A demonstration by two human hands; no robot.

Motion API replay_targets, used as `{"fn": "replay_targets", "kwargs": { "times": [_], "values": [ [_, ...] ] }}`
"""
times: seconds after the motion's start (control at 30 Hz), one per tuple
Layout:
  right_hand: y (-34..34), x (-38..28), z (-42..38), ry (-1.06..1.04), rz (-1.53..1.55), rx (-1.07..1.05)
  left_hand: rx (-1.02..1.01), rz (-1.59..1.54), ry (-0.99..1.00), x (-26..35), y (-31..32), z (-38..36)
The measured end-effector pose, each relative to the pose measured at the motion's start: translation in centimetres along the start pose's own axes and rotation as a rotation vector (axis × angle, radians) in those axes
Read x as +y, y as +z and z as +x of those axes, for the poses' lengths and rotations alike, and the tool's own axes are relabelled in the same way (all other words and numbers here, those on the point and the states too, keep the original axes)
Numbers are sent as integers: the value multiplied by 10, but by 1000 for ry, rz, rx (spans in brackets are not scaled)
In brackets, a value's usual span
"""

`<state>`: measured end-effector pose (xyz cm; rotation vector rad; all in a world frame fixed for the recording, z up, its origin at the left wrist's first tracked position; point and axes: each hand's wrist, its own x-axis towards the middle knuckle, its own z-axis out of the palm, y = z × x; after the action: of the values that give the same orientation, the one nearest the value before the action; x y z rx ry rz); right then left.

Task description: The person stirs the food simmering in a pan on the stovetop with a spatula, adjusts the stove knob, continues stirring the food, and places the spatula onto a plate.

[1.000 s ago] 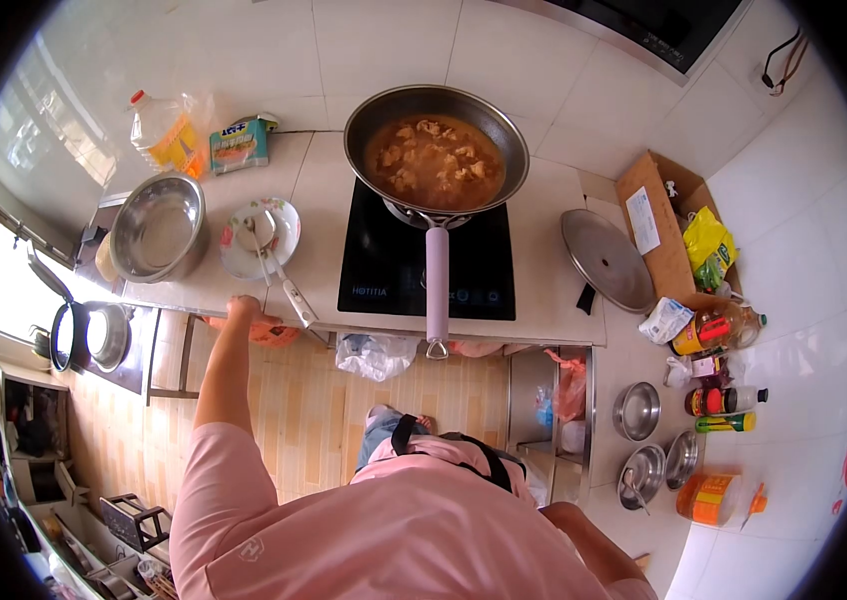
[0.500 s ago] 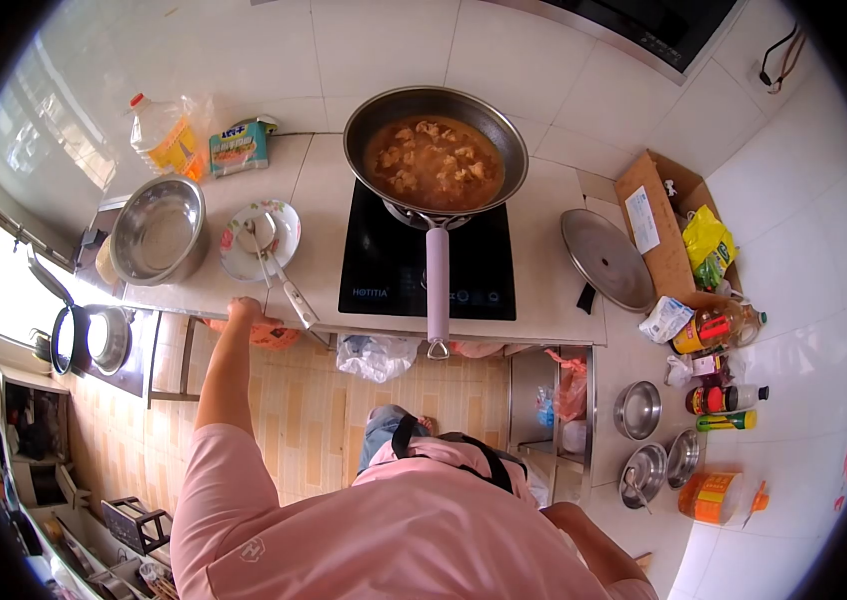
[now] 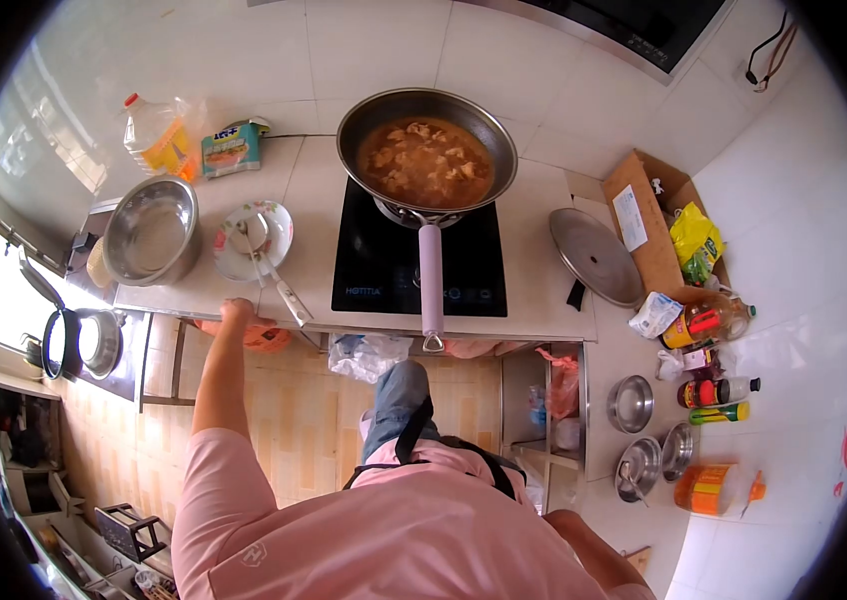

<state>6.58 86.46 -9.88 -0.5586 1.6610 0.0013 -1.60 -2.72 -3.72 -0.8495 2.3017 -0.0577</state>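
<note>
My left hand (image 3: 236, 309) rests at the front edge of the counter (image 3: 184, 298), below a floral plate (image 3: 228, 268); its fingers are too small and hidden to make out. A ladle (image 3: 287, 299) and a spoon lie on that plate. Beyond my right hand's reach of view, only my right forearm (image 3: 594, 550) shows at the lower right. A frying pan (image 3: 504, 160) with a lilac handle (image 3: 431, 270) sits on the black induction cooker (image 3: 374, 270), holding chunks of food in reddish-brown broth (image 3: 428, 160). Its handle points toward me, past the counter edge.
A steel basin (image 3: 152, 230), oil jug (image 3: 159, 140) and green packet (image 3: 231, 150) stand left. On the right are a pan lid (image 3: 596, 257), cardboard box (image 3: 634, 215), bottles (image 3: 712, 322) and steel bowls (image 3: 631, 403). A plastic bag (image 3: 369, 355) hangs below the counter.
My leg has come forward toward the counter. The whole view has shifted slightly, so the counter things appear a little farther left. My left hand stays at the counter edge.
</note>
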Motion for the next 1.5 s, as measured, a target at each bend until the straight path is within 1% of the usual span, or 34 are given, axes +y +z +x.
{"fn": "replay_targets", "kwargs": {
  "times": [0.17,0.33,0.47,0.6,0.73,0.83,0.9,1.07,1.23,1.33,1.43,1.5],
  "values": [
    [10,-13,-6,98,157,41,-27,10,17,0,-7,-5],
    [16,-24,-15,190,363,131,-42,1,30,-1,-5,0],
    [16,-34,-23,245,549,213,0,-19,25,-2,1,2],
    [16,-43,-30,282,699,296,33,-27,27,-1,-6,-6],
    [16,-48,-37,306,797,355,100,-30,23,-2,0,-9],
    [16,-50,-40,317,841,389,37,-53,14,0,-7,-13],
    [18,-52,-42,323,864,407,32,-60,10,1,-9,-15],
    [23,-47,-40,321,818,377,-18,-58,12,8,-20,-22],
    [32,-37,-35,283,654,291,-94,-21,16,9,-26,-22],
    [35,-31,-30,248,523,236,-75,-3,1,10,-25,-22],
    [38,-26,-25,212,421,191,-97,-3,27,7,-20,-14],
    [38,-22,-24,195,367,168,-77,0,44,5,-18,-12]
  ]
}}
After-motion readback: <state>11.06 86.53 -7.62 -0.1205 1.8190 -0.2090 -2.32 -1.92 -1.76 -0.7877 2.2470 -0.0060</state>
